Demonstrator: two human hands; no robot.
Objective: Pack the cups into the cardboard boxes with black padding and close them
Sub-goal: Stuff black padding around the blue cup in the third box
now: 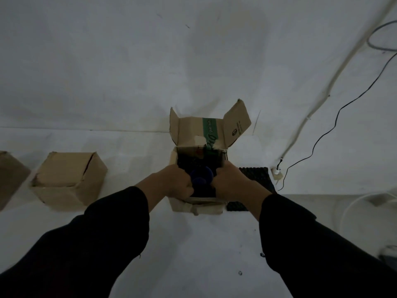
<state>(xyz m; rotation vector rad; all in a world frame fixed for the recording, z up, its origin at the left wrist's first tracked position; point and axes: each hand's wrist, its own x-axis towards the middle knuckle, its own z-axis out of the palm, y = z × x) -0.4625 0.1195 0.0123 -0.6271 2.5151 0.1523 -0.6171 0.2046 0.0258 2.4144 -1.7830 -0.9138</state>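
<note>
The dark blue cup [200,176] is sitting down inside the open box [199,130], near the middle of the white surface [193,244].

At the far left, the edge box [10,177] is peeking in, and only part of it is showing. Near it, the closed box [68,179] is resting with its top flaps folded down.

Next, the person's left hand [174,181] is reaching out of a dark sleeve [96,244] into the open box. Its fingers are curling in against the left side of the cup and holding it. The inside of the box is looking very dark, and the black padding [189,162] is lining it around the cup. The back flaps of the box are standing up, and a green strip is running across one of them. The right hand [232,181] is holding the other side of the cup, with its fingers curled too.

Just to the right of the open box, a loose black pad [255,175] is lying flat on the surface, partly hidden by the right arm. Beside it, a small white plug [277,174] is sitting by the wall. A thin black cable [322,136] and a thick white cable [322,82] are running up the wall from there.
</note>
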